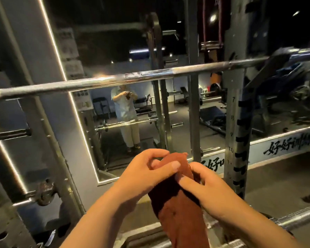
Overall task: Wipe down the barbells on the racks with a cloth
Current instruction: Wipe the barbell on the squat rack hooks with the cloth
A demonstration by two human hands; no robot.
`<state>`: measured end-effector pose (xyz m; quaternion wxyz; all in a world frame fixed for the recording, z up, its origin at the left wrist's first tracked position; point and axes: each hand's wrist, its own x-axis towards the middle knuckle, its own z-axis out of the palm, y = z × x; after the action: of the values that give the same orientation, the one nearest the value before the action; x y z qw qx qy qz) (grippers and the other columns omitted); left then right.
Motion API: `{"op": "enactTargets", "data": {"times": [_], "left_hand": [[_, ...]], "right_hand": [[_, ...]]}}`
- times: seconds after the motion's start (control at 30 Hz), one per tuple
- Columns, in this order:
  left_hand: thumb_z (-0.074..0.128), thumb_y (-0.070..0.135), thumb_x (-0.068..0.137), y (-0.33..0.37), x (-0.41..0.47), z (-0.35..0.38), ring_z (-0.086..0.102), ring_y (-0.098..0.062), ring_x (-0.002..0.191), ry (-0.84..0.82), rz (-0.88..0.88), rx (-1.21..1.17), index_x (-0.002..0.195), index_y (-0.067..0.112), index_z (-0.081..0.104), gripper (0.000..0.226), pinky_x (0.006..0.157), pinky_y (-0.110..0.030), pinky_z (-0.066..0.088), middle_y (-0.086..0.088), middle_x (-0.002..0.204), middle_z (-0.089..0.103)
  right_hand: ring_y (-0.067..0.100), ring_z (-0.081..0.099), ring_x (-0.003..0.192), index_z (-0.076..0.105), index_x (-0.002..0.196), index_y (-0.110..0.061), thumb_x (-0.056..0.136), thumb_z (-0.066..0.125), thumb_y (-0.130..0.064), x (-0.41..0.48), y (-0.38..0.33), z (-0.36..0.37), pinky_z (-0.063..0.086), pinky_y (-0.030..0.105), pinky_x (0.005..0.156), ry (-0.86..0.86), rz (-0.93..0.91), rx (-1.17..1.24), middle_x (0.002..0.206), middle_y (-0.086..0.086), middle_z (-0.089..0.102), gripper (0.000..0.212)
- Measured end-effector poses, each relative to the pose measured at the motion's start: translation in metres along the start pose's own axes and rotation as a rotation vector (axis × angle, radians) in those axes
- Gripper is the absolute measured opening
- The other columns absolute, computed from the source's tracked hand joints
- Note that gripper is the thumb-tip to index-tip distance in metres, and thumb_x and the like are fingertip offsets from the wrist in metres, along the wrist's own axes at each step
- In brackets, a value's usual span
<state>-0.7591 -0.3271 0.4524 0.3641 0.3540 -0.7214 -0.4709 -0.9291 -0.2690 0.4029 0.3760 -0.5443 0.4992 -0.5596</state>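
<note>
Head view: both hands are low center and hold a rust-brown cloth (177, 203) between them. The left hand (143, 174) has its fingers curled, thumb pressed on the cloth's upper part. The right hand (206, 190) pinches the cloth from the other side, thumb across the fabric. The cloth hangs down toward the bottom edge. The barbell (150, 76) runs across the frame above the hands, well apart from the cloth, resting on the rack upright (233, 122) at right. A mirror (115, 113) behind shows a person standing. A second bar (297, 218) sits lower right.
</note>
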Motion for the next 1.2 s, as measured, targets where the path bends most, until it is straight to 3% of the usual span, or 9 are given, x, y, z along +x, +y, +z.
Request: {"op": "enactTargets", "data": {"times": [0.1,0.2,0.37,0.47,0.53,0.7,0.9,1.1,1.2], "left_hand": [[0.083,0.026,0.08,-0.003,-0.001,-0.009,0.069,-0.026,0.113,-0.023,-0.05,-0.294,0.132,0.016,0.061,0.057,0.104,-0.042,0.053,-0.01,0.115,0.074],[0.074,0.035,0.092,-0.006,0.001,-0.006,0.069,-0.016,0.112,-0.126,-0.039,-0.058,0.121,0.023,0.069,0.032,0.105,-0.042,0.052,0.003,0.115,0.075],[0.062,0.034,0.098,0.005,0.024,-0.012,0.067,-0.004,0.103,0.184,0.069,0.064,0.109,0.035,0.069,0.013,0.1,-0.04,0.053,0.015,0.106,0.073],[0.061,0.036,0.098,0.016,0.035,-0.022,0.068,-0.004,0.094,0.186,0.151,0.125,0.101,0.033,0.071,0.011,0.095,-0.041,0.053,0.014,0.095,0.073],[0.061,0.034,0.099,0.023,0.042,-0.025,0.068,-0.005,0.088,0.114,0.184,0.191,0.098,0.033,0.071,0.01,0.092,-0.04,0.054,0.014,0.091,0.072],[0.062,0.032,0.1,0.034,0.049,-0.028,0.072,-0.014,0.094,-0.047,0.146,0.094,0.102,0.03,0.074,0.012,0.097,-0.042,0.054,0.006,0.095,0.076],[0.053,0.04,0.092,0.036,0.053,-0.043,0.061,0.004,0.091,-0.098,0.272,0.166,0.087,0.047,0.074,0.023,0.091,-0.018,0.047,0.022,0.089,0.065],[0.051,0.026,0.103,0.052,0.07,-0.067,0.054,0.012,0.109,0.052,0.428,0.308,0.107,0.044,0.069,0.026,0.092,-0.011,0.043,0.024,0.11,0.061],[0.053,0.022,0.102,0.063,0.093,-0.08,0.053,0.01,0.111,0.188,0.59,0.437,0.11,0.041,0.065,0.024,0.092,-0.01,0.042,0.022,0.111,0.062]], "right_hand": [[0.032,0.073,0.099,0.072,0.109,-0.018,0.097,0.065,-0.028,0.002,-0.02,0.002,0.057,0.052,0.094,0.095,0.039,0.174,0.1,0.01,0.077,0.017],[0.029,0.075,0.092,0.067,0.108,-0.015,0.097,0.064,-0.033,0.008,-0.039,0.003,0.059,0.051,0.09,0.17,0.007,0.153,0.095,0.009,0.078,0.022],[0.018,0.073,0.098,0.04,0.136,-0.019,0.083,0.074,-0.054,0.022,-0.047,0.0,0.055,0.045,0.097,0.222,0.12,-0.041,0.098,-0.002,0.076,0.072],[0.01,0.041,0.128,0.006,0.148,-0.051,0.088,0.066,-0.058,0.019,-0.049,0.0,0.034,0.036,0.115,0.273,0.077,-0.45,0.133,-0.021,0.032,0.085],[-0.004,0.026,0.127,0.014,0.136,-0.067,0.087,0.054,-0.07,0.015,-0.06,0.008,0.028,0.024,0.108,0.222,-0.055,-0.616,0.135,-0.035,0.016,0.063],[-0.01,0.047,0.13,0.017,0.148,-0.061,0.065,0.049,-0.094,0.034,-0.05,0.03,0.043,0.024,0.111,0.084,-0.038,-0.371,0.148,-0.031,0.039,0.095],[-0.002,0.067,0.103,0.065,0.119,-0.036,0.1,0.059,-0.016,0.058,-0.048,0.044,0.052,0.026,0.097,0.304,0.041,-0.105,0.106,-0.014,0.075,0.029],[0.014,0.07,0.083,0.067,0.105,-0.022,0.105,0.051,-0.021,0.09,-0.087,0.048,0.05,0.024,0.061,0.625,-0.068,-0.018,0.093,0.002,0.073,0.016],[0.002,0.067,0.084,0.059,0.109,-0.027,0.106,0.048,-0.022,0.105,-0.118,0.039,0.054,0.025,0.07,0.74,-0.348,-0.035,0.097,-0.005,0.069,0.012]]}}
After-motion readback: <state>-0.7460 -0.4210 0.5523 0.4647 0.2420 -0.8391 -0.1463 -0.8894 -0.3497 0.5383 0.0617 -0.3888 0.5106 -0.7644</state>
